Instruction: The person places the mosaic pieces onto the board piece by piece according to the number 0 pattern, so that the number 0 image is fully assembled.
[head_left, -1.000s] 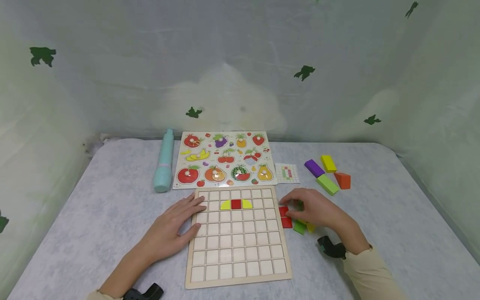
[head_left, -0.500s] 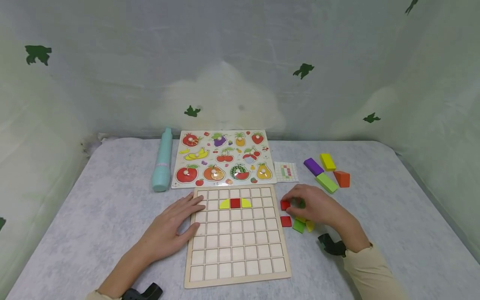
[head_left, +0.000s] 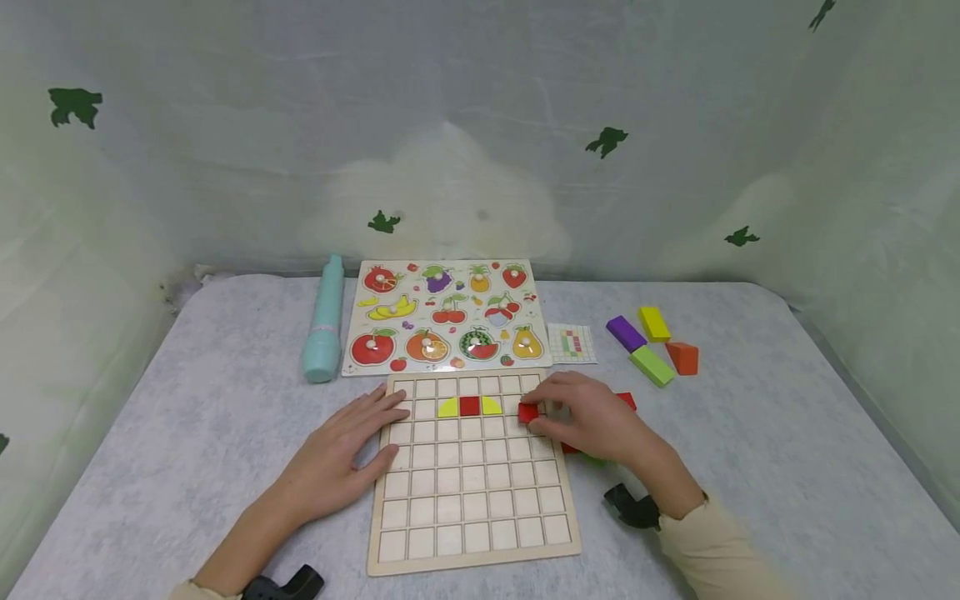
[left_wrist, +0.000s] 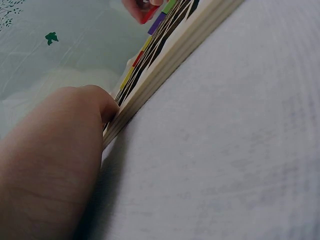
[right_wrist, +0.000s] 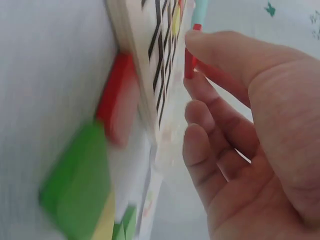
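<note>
Right hand (head_left: 592, 421) over the right edge of the wooden grid board (head_left: 472, 467), fingers pinching a small red square tile (head_left: 528, 412). Tile held just above the board's second row, near its right end, flat face roughly parallel to the board. Placed on that same row, left of the tile: a yellow curved piece (head_left: 449, 408), a red square (head_left: 470, 406) and a second yellow curved piece (head_left: 492, 406), side by side; empty cells between these and the held tile. So, from the pinched tile, open cells directly beneath and to the left along the row. In the right wrist view, thumb and forefinger closed on the tile's edges (right_wrist: 189, 59), other fingers loosely curled.

Left hand (head_left: 341, 454) flat and relaxed, fingers straight, resting on the board's left edge, gripping nothing. Right hand clearly the nearer to the row.

Beside the board's right edge, partly under the right hand: loose red tile (head_left: 626, 401). Behind the board: fruit puzzle (head_left: 446, 318), teal tube (head_left: 325, 321), small pattern card (head_left: 572, 343), coloured blocks (head_left: 651, 343), all on the grey bench (head_left: 225, 417).
</note>
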